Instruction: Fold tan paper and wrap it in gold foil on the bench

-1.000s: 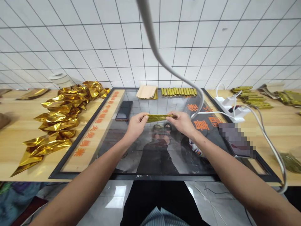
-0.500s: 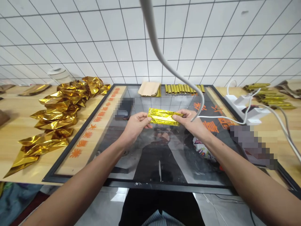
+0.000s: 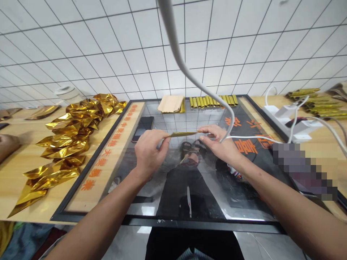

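Observation:
A sheet of gold foil paper (image 3: 183, 134) is held level above the glass, seen almost edge-on as a thin strip. My left hand (image 3: 151, 148) pinches its left end between thumb and fingers. At the right end, my right hand (image 3: 217, 141) has the paper's tip between thumb and forefinger. Behind them lies a stack of tan-backed gold paper (image 3: 170, 104), beside a row of small gold paper rolls (image 3: 200, 102). A long pile of folded gold foil pieces (image 3: 63, 144) spreads over the table to the left.
A black-framed glass panel (image 3: 65, 213) with orange lettering lies on the wooden table (image 3: 24, 144). A phone (image 3: 143, 126) rests left of centre. One white cable (image 3: 187, 70) hangs in front; a power strip (image 3: 282, 122) stands right. Another person's hand (image 3: 8, 146) shows at the left edge.
The gold foil paper has turned from showing its shiny face to nearly edge-on. My left wrist has rolled over, and my right fingers have shifted at the paper's end.

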Available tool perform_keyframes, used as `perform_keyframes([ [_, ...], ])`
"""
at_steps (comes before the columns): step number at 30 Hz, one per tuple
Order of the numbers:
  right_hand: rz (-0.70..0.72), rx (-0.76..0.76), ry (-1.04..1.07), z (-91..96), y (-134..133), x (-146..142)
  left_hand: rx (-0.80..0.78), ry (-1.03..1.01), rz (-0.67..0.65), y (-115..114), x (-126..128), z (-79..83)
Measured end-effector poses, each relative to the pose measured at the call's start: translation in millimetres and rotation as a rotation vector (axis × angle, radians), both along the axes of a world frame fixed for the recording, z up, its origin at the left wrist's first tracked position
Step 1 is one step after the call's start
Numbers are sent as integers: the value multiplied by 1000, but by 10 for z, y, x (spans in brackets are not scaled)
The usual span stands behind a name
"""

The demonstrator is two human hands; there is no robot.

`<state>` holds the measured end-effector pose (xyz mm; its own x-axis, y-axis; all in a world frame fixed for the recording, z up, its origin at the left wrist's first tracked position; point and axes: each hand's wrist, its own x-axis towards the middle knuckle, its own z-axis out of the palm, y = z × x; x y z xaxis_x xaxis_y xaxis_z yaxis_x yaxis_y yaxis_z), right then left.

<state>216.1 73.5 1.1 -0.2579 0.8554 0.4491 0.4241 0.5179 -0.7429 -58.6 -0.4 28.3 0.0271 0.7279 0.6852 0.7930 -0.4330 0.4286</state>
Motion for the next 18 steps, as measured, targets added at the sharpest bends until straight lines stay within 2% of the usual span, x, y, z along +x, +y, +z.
perform_keyframes([
  [3,-29,13,-42,-47,0,4,72,438,-17,-105,71,3],
  [6,-36,-48,-44,-111,6,6,-8,639,-127,-167,234,-59],
  [11,-1,-113,-100,-106,-17,-9,-91,578,-290,-193,369,-116],
  [14,-17,-108,-124,-63,-30,-15,-124,490,-314,-100,249,-96],
  [18,-17,-112,-126,-44,-27,-14,-193,463,-373,182,35,-62],
])
